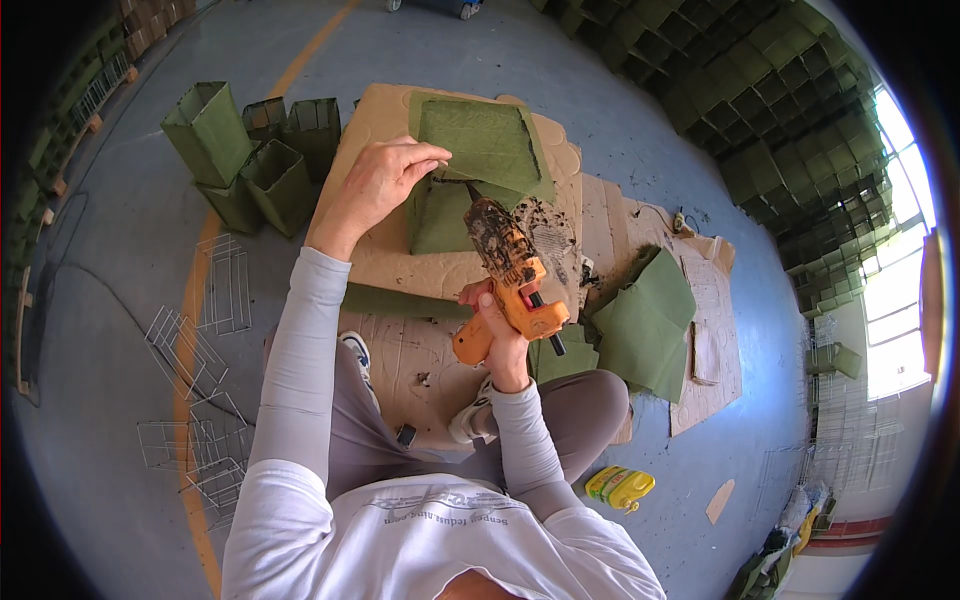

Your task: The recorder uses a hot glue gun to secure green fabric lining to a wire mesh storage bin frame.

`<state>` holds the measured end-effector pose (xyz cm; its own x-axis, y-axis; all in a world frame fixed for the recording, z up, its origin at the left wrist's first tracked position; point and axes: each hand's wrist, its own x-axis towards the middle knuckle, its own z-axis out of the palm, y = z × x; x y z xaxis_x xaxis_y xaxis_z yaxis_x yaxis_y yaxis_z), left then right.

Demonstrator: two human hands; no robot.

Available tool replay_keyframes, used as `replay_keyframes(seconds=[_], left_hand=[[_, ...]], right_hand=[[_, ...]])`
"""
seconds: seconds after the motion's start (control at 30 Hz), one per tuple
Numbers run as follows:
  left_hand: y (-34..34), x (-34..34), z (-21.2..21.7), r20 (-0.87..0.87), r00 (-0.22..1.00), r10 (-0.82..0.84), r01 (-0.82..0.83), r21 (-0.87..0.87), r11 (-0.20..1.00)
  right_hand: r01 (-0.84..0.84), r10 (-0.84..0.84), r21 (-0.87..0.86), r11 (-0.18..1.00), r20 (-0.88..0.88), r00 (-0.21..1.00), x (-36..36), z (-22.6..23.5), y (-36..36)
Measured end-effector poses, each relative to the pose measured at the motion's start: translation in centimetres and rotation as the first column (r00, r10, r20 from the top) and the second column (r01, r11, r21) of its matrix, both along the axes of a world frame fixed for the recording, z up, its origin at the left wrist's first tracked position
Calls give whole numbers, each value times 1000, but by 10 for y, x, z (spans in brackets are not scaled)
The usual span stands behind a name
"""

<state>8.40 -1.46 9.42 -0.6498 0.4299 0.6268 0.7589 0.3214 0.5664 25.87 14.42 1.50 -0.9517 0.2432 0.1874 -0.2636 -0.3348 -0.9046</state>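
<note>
My right hand point(497, 330) is wrapped round the handle of an orange hot glue gun point(512, 262). Its front is caked in dark residue, and a black stick pokes out of its back. The nozzle points up and away, close to a dark line of glue on green felt sheet point(485, 140). At that sheet's near left corner, my left hand point(385, 185) has thumb and forefinger pinched on the edge. More green felt point(450, 225) lies under and in front of it, on a cardboard-topped work surface point(370, 130). The glue gun's nozzle tip is small and hard to make out.
Open green felt boxes point(278, 175) stand at the left, with wire frames point(205, 440) on the floor nearer me. Loose felt pieces point(645, 320) lie on cardboard at the right. A yellow container point(620, 487) sits beside my knee. Stacked green boxes point(790, 130) line the right wall.
</note>
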Motion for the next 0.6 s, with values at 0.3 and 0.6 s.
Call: replay_keyframes(seconds=[0.3,0.6], left_hand=[[0,3,3,7,1000,3,-3,-13,1000],[1,0,-1,-3,1000,3,-3,26,1000]], right_hand=[[38,-38,-5,999,25,999,2,1,4],[48,-48,-12,999,17,999,2,2,6]])
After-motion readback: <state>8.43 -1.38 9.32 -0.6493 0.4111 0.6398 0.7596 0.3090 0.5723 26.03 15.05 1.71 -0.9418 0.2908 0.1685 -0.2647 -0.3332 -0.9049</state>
